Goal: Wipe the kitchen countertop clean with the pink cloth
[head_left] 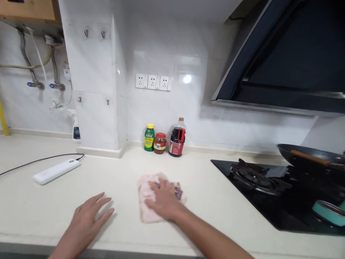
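A pale pink cloth (147, 201) with a dark purple patch lies partly bunched on the cream countertop (124, 233). My right hand (164, 199) holds it down against the surface from above, with fingers and thumb spread over the fabric; what the fingertips do in the folds is partly blurred. To the left, my left hand (88, 219) hovers low over or rests at the countertop, fingers apart, with nothing in it. Bare countertop separates that hand from the cloth.
Against the back wall stand a green bottle (149, 138), a red-lidded jar (160, 144) and a dark sauce bottle (177, 140). A white power bank (56, 172) with a cable lies left. At right are a black gas stove (258, 196), a wok (304, 158) and a teal pan (329, 213).
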